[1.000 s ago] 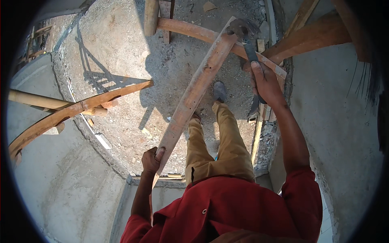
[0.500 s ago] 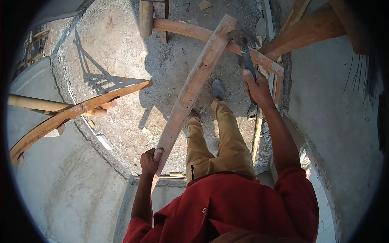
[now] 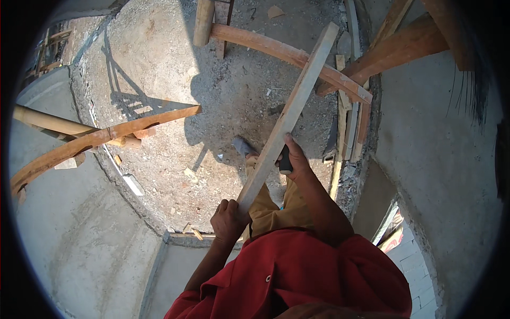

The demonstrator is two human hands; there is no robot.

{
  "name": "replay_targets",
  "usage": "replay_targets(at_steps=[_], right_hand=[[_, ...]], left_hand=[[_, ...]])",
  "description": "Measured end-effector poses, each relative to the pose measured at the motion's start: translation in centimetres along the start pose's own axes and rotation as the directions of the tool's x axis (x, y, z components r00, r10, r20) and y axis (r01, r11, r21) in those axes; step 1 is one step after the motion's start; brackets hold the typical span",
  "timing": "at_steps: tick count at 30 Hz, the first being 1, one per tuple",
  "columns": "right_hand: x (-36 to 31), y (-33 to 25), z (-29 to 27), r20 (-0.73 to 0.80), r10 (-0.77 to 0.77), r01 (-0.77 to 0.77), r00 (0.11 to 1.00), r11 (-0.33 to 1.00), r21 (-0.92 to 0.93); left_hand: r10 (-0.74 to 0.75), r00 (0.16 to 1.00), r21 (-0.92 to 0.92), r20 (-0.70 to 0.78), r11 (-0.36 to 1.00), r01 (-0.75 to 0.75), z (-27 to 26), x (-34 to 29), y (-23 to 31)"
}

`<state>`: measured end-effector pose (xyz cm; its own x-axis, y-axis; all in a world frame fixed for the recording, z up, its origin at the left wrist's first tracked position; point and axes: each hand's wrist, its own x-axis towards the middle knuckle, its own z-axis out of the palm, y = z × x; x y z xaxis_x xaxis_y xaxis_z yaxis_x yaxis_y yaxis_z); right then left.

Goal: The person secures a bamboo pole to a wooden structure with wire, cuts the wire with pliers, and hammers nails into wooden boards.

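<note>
A long wooden plank (image 3: 287,119) slants across the middle, its narrow edge turned up toward me. My left hand (image 3: 229,218) is closed round its near end, by my waist. Farther along the plank, my right hand (image 3: 297,158) grips a hammer by its black handle (image 3: 286,161), with the thumb up against the plank's side. The plank hides most of the hammer, and I cannot make out its head clearly. Past its middle, the plank passes over a reddish wooden beam (image 3: 265,45); whether they touch I cannot tell.
At left, a long timber (image 3: 101,139) crosses a round pole (image 3: 58,121) above a concrete surface (image 3: 90,223). Heavy timbers (image 3: 396,50) stand at the upper right beside dark wires (image 3: 473,95). Gravelly ground (image 3: 154,69) lies below, with wood strips (image 3: 340,143) along the right wall.
The hammer has come away from the plank's far end, toward me and left. The plank has rolled onto its edge and shifted right along with my left hand. My feet have moved.
</note>
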<state>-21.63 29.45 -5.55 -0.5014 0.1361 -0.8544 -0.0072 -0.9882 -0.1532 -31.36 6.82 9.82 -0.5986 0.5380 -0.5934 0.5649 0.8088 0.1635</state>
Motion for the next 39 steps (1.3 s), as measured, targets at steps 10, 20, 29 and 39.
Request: replay_targets(at_steps=[10,20,29,39], right_hand=[[0.2,1.5,2.8,0.181,-0.006,-0.002,0.983,0.999,0.04],[-3.7,-7.2,-1.1,-0.015,-0.552,0.328,0.834,0.517,-0.791],[-1.5,-17.6,1.5,0.882,-0.22,0.67,0.416,-0.582,-0.461],[-3.7,-16.6,7.0,0.401,-0.516,0.399,0.757,-0.12,-0.909]], left_hand=[[0.153,0.635,-0.636,0.757,0.394,0.664,4.5,0.5,-7.5],[-0.248,0.896,-0.263,0.369,0.896,0.357,0.6,2.3,-7.8],[-0.233,0.915,-0.2,0.329,0.93,0.309,-4.4,3.1,-8.2],[-0.235,0.916,-0.172,0.325,0.938,0.302,-4.2,4.3,-8.5]])
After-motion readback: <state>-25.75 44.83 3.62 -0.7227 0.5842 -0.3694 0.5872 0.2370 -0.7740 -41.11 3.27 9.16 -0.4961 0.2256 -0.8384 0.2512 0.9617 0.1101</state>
